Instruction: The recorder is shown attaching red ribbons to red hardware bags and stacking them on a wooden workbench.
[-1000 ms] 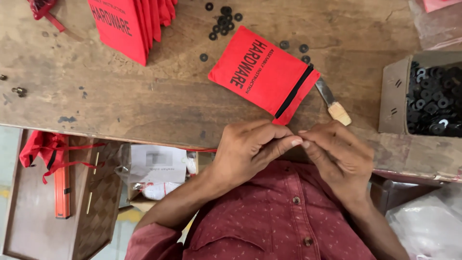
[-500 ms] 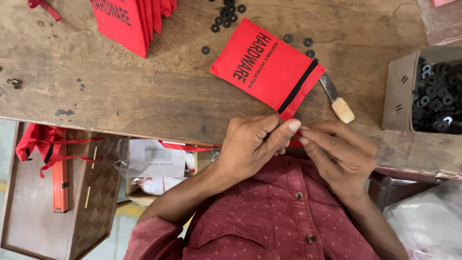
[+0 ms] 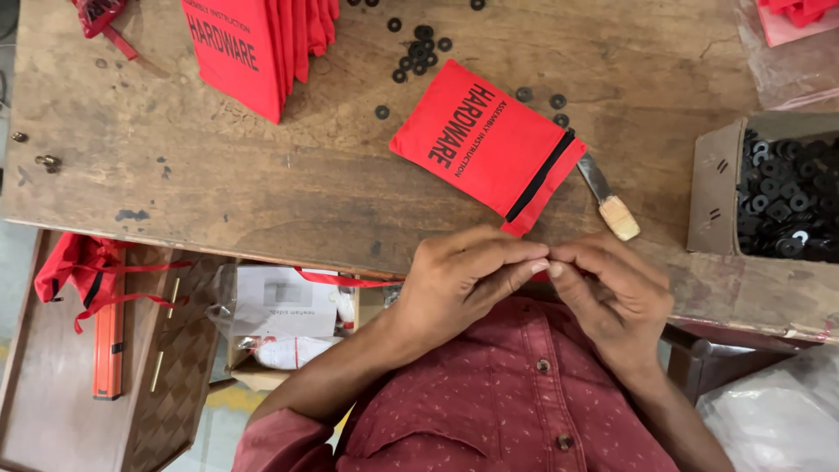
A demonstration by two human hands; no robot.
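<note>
your left hand (image 3: 468, 275) and right hand (image 3: 612, 293) meet fingertip to fingertip at the near edge of the wooden table (image 3: 218, 175), both pinching a small red piece (image 3: 544, 275) that barely shows between them; you cannot tell exactly what it is. the red pouch (image 3: 485, 144) with the black strip along one end lies flat on the table just beyond your hands, its near corner close to your fingertips. a small knife with a pale handle (image 3: 610, 199) lies just beside the pouch on your right. black washers (image 3: 418, 48) are scattered beyond it, and a cardboard box (image 3: 712, 188) of more washers sits at the right edge.
</note>
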